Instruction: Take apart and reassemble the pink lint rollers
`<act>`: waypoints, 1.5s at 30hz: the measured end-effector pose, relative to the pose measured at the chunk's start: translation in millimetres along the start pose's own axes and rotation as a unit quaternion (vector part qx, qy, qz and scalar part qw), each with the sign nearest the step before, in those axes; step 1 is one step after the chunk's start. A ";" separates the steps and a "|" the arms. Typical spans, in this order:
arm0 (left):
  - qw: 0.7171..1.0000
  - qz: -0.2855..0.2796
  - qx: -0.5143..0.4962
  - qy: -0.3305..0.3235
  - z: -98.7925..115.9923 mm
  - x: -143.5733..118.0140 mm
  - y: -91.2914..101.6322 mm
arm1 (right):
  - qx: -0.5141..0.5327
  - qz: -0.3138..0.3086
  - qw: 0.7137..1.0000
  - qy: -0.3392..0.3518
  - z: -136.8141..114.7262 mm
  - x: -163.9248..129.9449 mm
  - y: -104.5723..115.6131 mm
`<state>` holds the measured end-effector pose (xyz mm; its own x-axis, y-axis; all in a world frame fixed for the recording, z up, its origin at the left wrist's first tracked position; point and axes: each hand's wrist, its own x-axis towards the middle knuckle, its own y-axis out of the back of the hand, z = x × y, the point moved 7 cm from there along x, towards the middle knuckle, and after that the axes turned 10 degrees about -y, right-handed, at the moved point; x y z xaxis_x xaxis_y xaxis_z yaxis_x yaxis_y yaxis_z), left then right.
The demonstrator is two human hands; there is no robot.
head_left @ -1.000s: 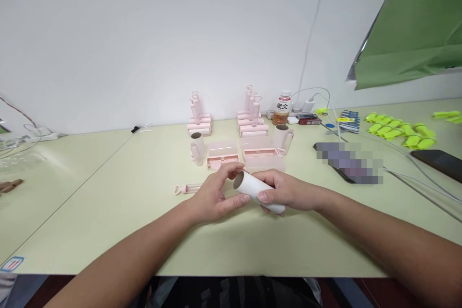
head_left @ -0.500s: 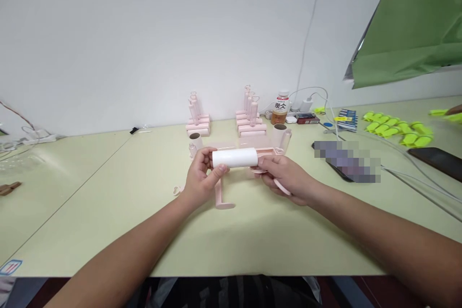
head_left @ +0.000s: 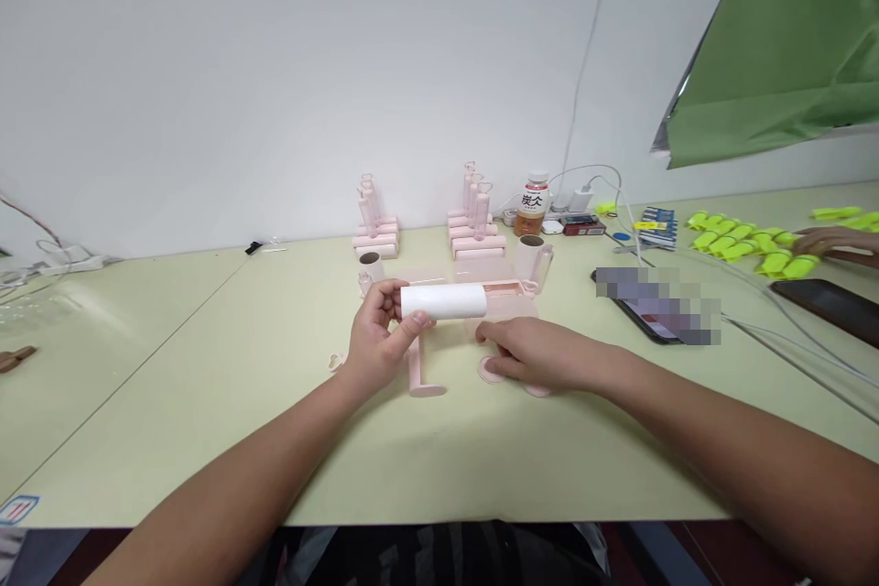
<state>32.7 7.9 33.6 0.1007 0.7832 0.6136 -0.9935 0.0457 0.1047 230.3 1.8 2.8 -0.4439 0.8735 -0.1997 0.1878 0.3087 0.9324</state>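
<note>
My left hand [head_left: 381,330] is closed around the left end of a white paper roll [head_left: 445,300], like a lint roller refill, held level above the table. My right hand [head_left: 539,352] is low over the table with thumb and forefinger apart. Its thumb touches or nearly touches a pink disc [head_left: 490,370]; another rounded pink part [head_left: 538,391] shows beneath the hand, and any link between them is hidden. Below the roll lies a pink bracket [head_left: 417,375] with a rounded end. Left of it is a small pink clip-like piece [head_left: 336,362].
Pink handled rollers [head_left: 374,229] stand in two groups by the wall. Behind my hands are a pink tray [head_left: 504,289] and upright tubes [head_left: 528,256]. A drink bottle [head_left: 533,203], phone [head_left: 645,307] and cables are at right. A co-worker's hand [head_left: 834,241] reaches among yellow-green pieces [head_left: 738,247].
My right hand has come away from the roll, down to the table, and its pink parts now lie there. My left hand still holds the roll. The co-worker's hand has moved left.
</note>
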 end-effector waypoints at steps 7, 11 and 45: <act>0.999 0.010 0.023 -0.021 0.8 -0.6 2.2 | -0.046 0.026 0.998 0.036 -16.5 -20.8 18.8; 0.999 0.010 0.023 -0.023 0.5 -1.4 2.5 | -0.034 -0.054 0.996 0.061 -26.2 -38.3 6.2; 0.999 0.013 -0.048 0.002 2.4 -0.8 -0.5 | -0.019 0.018 0.999 0.031 -10.5 -24.9 20.4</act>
<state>33.2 5.7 34.9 0.0751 0.7877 0.6115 -0.9963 0.0849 0.0129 236.0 -17.6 30.0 -0.4911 0.8584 -0.1479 0.1718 0.2620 0.9497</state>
